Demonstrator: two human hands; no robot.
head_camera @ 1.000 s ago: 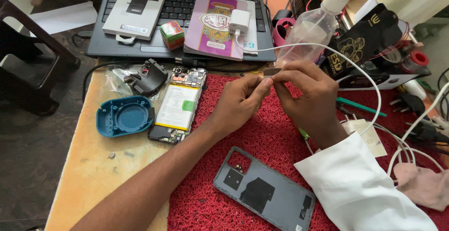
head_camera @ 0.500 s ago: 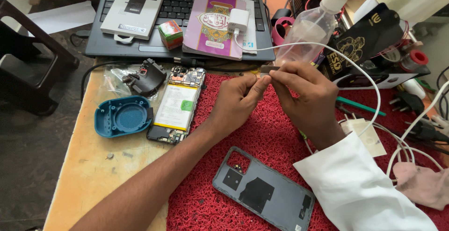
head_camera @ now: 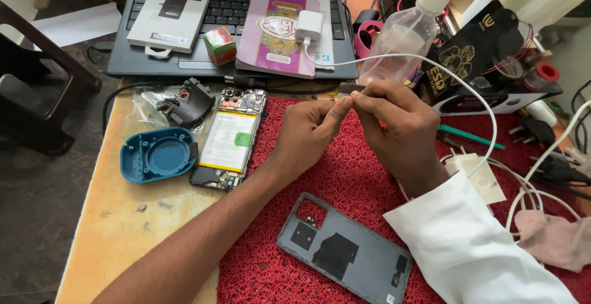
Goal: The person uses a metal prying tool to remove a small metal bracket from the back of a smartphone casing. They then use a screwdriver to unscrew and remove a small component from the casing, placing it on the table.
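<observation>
Both hands meet above the red looped-fibre work mat (head_camera: 345, 175). The right hand (head_camera: 403, 132) pinches a thin grey metal tool (head_camera: 349, 87), its tip poking out at ten o'clock. The left hand (head_camera: 308, 133) closes thumb and forefinger on something too small to identify, touching the tool. At nine o'clock lies the opened phone with exposed battery (head_camera: 231, 139); at six o'clock, the grey plastic back cover (head_camera: 345, 250).

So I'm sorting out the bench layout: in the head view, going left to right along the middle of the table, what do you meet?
Blue round case → opened phone with its battery showing → left hand → right hand → white plug block → black plugs.
</observation>
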